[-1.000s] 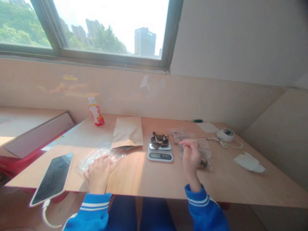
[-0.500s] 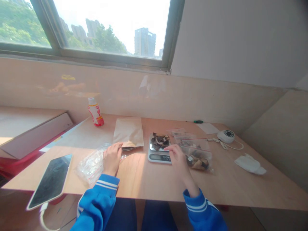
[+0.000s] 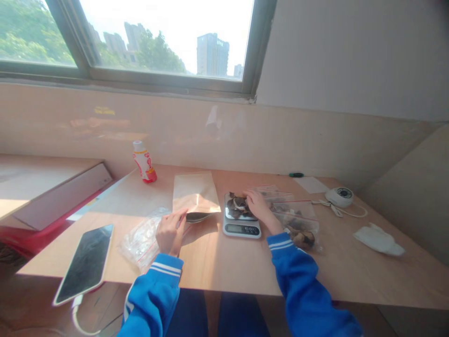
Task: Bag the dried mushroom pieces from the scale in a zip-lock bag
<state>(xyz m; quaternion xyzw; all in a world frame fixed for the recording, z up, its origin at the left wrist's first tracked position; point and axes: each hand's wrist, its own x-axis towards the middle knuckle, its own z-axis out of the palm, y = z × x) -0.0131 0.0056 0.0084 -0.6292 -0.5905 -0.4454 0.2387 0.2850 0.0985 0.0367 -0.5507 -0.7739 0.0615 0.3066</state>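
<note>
A white kitchen scale [image 3: 242,230] carries a pile of dark dried pieces [image 3: 238,206]. My right hand [image 3: 260,209] reaches over the right side of that pile, its fingers closed at the pieces; what they hold is too small to tell. Left of the scale lies a tan paper bag [image 3: 195,192], its near mouth parted and dark inside. My left hand [image 3: 170,232] pinches the left corner of that mouth. Clear plastic bags [image 3: 140,241] lie beside my left wrist. Zip bags with dried pieces [image 3: 300,234] are right of the scale, partly behind my right forearm.
A phone [image 3: 84,264] with a cable overhangs the front left edge. A red and white bottle [image 3: 144,164] stands at the back left. Farther right are a white round camera [image 3: 339,197], white paper [image 3: 311,185], a green object [image 3: 296,175] and a crumpled white tissue [image 3: 379,239].
My right hand has moved forward from the scale's near right side onto the dried pieces. The paper bag's mouth has opened wider at my left hand. The view has shifted slightly.
</note>
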